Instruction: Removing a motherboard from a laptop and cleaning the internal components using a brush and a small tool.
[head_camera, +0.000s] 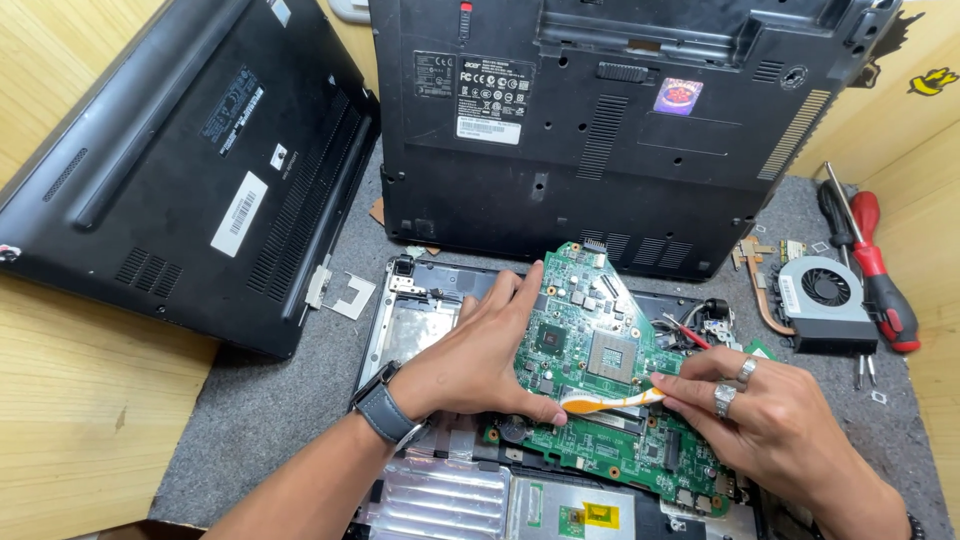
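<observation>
The left hand (478, 352), a dark watch (385, 412) on its wrist, lies flat on the near left part of a green board (600, 390), fingers spread up along the board's left edge and thumb pressed down on the left end of an orange-and-white ribbon (605, 402). The right hand (765, 420), with two rings, pinches the ribbon's right end between thumb and fingertips, so the strip arcs between the two hands across the board's middle. The board rests tilted over an open laptop shell (420, 320); nearer than the hands, the shell's silver plate (440, 495) shows, with a yellow tab (600, 515) just right of it.

Just beyond the right hand, red and black wires (685, 335) leave the board's right edge. Further right of that hand lies a fan (822, 295) with a copper pipe (765, 300), and beside it a red-handled screwdriver (880, 280). All of this sits on a grey mat (260, 410).

Beyond the board stands an upturned black laptop (600, 130) with a purple sticker. Far left of the left hand, a second black laptop (180, 170) lies bottom up, half on the mat, half on the wooden table (70, 400).
</observation>
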